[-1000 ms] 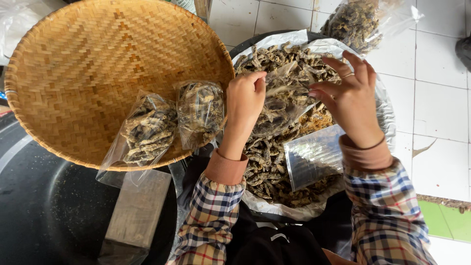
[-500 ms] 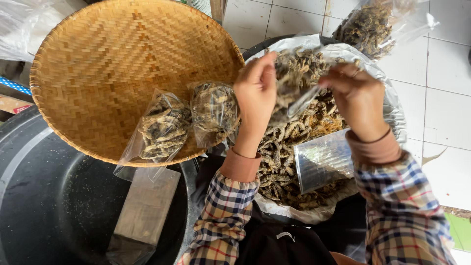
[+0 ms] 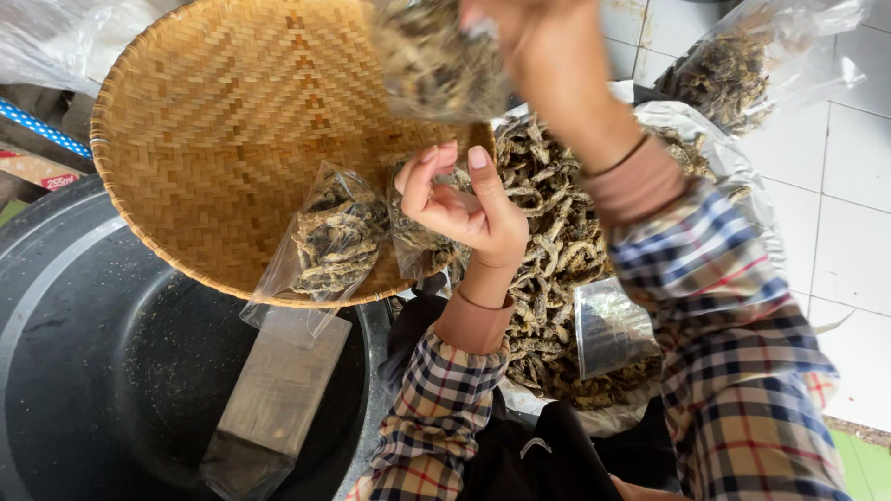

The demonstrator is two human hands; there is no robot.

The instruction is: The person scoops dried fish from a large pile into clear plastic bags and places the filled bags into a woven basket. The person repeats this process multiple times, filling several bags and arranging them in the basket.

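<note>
Over the woven tray: right hand (image 3: pixel 520 37) is raised at the top of the view, gripping a filled clear bag (image 3: pixel 436 60) of dried fish; half a second ago both hands were low over the heap, pinching at the bag between them.
Left hand: left hand (image 3: pixel 464 209) has let go and sits palm up, fingers loosely curled and spread, holding nothing, just beside the bags on the tray.
What the change means: the bag has left the heap and hangs above the woven tray (image 3: pixel 213 121), so by my judgement it is filled and on its way to join the others.
Bags on the tray: two, bag near the rim (image 3: pixel 334 241) and bag behind the left hand (image 3: pixel 418 246), touching each other.
Bags in the air: one.
Other filled bags: one, large bag on the floor tiles (image 3: pixel 733 70) at the upper right.
Loose fish: one heap of dried fish (image 3: pixel 557 241) in a plastic-lined basin.
Empty sleeves: one clear bag (image 3: pixel 608 325) lying on the heap.
Black tubs: one black tub (image 3: pixel 102 371) under the tray, with a wooden block (image 3: pixel 278 390) across it.
</note>
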